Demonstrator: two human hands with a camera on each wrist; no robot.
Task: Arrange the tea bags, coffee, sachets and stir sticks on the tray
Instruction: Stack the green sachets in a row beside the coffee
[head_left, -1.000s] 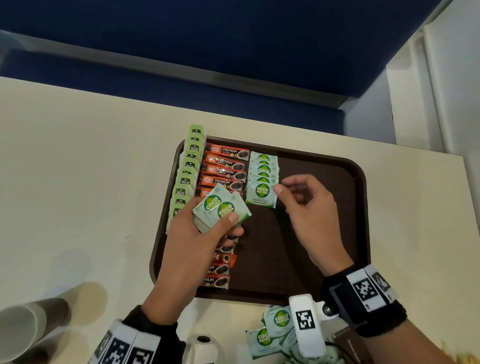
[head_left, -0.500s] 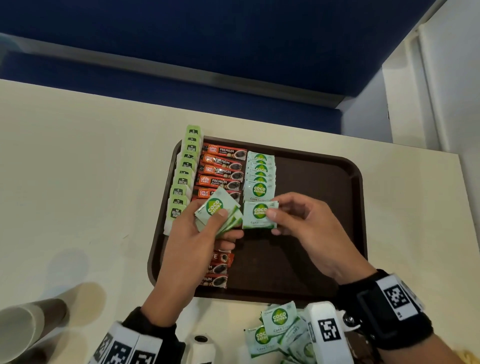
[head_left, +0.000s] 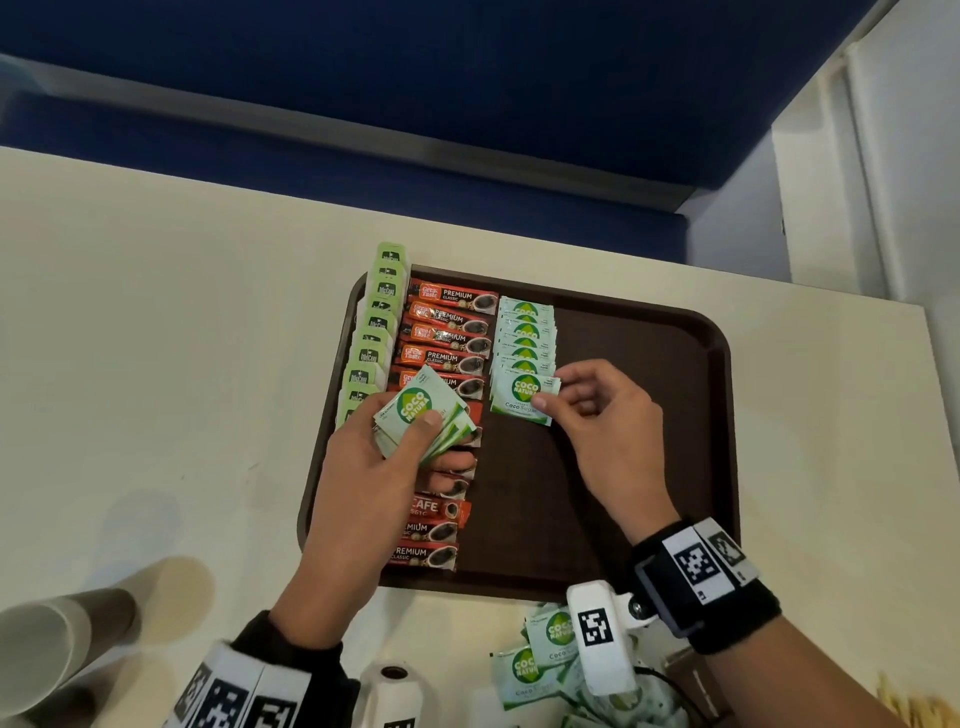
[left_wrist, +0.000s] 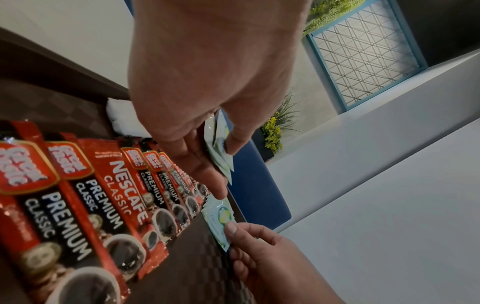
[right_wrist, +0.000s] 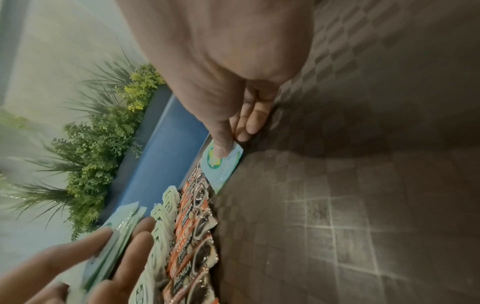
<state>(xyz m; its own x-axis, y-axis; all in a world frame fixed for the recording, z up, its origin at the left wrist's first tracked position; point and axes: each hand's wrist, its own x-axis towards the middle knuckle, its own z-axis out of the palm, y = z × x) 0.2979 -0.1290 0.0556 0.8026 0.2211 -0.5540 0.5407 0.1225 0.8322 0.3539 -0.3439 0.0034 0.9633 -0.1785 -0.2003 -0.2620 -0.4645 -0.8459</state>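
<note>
Right hand (head_left: 602, 415) pinches one sugar sachet (head_left: 522, 397) at the near end of the sachet column (head_left: 525, 332), centre of the head view. Left hand (head_left: 374, 467) fingers clasp a spare sachet stack (head_left: 423, 415). Best lay it overlapping the last one, edges aligned, clear of the coffee row (head_left: 447, 332) on the tray (head_left: 675, 415).

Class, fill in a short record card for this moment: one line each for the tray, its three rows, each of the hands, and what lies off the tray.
tray: brown, on cream table
left row: green tea bags
middle row: red coffee sachets
right row: Coco Natura sugar sachets, overlapping
left hand: grips a stack of sugar sachets
right hand: pinches one sugar sachet at the row's near end
off tray: loose sugar sachets, paper cups
</note>
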